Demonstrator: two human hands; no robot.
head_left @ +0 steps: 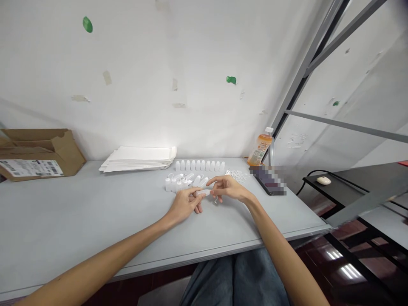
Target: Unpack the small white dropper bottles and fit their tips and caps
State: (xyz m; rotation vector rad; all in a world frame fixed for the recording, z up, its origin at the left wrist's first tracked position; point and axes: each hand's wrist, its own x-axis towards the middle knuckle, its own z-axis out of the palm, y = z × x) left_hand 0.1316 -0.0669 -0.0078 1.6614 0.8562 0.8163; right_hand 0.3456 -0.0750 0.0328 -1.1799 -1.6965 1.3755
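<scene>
Between my hands a small white plastic dropper bottle (203,193) lies on its side in the air, its tip toward the right. My left hand (186,204) is closed round its body. The fingers of my right hand (228,188) pinch at the tip end, where a thin white strap with a small cap (216,199) hangs down. What exactly sits between the right fingertips is too small to make out. Just behind my hands is a cluster of similar bottles (174,184), some upright and some lying down. Farther back, several white bottles (198,165) stand in a row.
A pile of small white parts (238,176) lies right of the bottles. Behind it are a phone (267,180) and an orange drink bottle (260,148). White envelopes (137,159) and an open cardboard box (41,153) are at the left. A metal frame (299,87) rises on the right.
</scene>
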